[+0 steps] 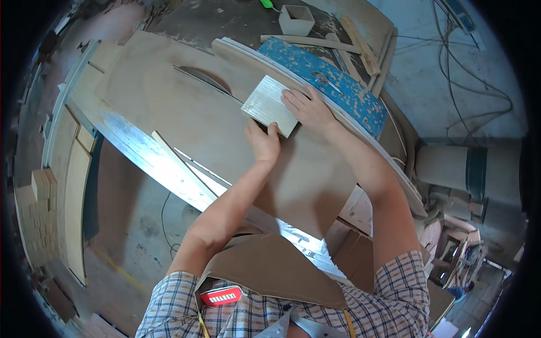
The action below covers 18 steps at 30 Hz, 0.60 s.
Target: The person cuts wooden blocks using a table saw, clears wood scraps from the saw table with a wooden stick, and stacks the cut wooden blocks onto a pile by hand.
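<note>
A pale, square wooden block (269, 102) with fine parallel lines across its top lies on a brown saw table (152, 84). My left hand (264, 141) grips its near edge, thumb on top and fingers underneath or behind, partly hidden. My right hand (311, 110) holds the block's right side, its fingers laid over the top. Just left of the block, a saw blade (205, 78) stands up through a slot in the table. Whether the blade turns I cannot tell. A long straight fence (338, 115) runs along the block's far right.
Behind the fence lies a worn blue board (321, 76), with a square pale container (296, 20) and loose wood strips (360, 45) beyond. A thin strip (183, 163) rests on the table's near left. Stacked wood pieces (42, 217) stand far left; a large duct (451, 169) is at right.
</note>
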Motion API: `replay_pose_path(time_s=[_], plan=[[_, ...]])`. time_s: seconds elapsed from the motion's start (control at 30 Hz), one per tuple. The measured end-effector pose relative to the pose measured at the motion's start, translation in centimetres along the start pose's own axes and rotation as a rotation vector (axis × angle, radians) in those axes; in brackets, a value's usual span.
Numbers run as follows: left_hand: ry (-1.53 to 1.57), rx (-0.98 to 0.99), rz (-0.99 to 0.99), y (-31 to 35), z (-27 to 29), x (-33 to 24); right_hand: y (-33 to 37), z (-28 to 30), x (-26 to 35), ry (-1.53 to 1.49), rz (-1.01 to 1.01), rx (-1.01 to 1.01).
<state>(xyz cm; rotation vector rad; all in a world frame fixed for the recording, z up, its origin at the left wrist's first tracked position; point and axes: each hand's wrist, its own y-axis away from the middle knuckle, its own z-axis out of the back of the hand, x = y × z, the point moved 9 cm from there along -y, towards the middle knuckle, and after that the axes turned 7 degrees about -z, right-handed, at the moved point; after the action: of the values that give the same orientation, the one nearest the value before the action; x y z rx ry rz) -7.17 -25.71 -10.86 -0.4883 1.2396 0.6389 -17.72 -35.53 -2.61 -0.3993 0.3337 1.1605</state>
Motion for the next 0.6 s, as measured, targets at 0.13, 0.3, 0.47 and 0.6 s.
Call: replay_pose_path(time_s=[0.13, 0.3, 0.47, 0.6], plan=[[-0.045, -0.039, -0.021, -1.4, 1.6, -0.2, -2.1, -0.7, -0.2, -0.050, 0.040, 0.001], [-0.046, -0.033, -0.003, -3.8, 3.2, 0.5, -5.0, -1.1, 0.1, -0.050, 0.061, -0.057], [-0.047, -0.022, 0.030, -5.6, 4.2, 1.3, -6.8, -0.8, 0.4, -0.029, 0.065, -0.099], [-0.022, -0.046, 0.028, -7.0, 5.1, 1.6, -8.6, -1.2, 0.6, -0.021, 0.060, -0.072]])
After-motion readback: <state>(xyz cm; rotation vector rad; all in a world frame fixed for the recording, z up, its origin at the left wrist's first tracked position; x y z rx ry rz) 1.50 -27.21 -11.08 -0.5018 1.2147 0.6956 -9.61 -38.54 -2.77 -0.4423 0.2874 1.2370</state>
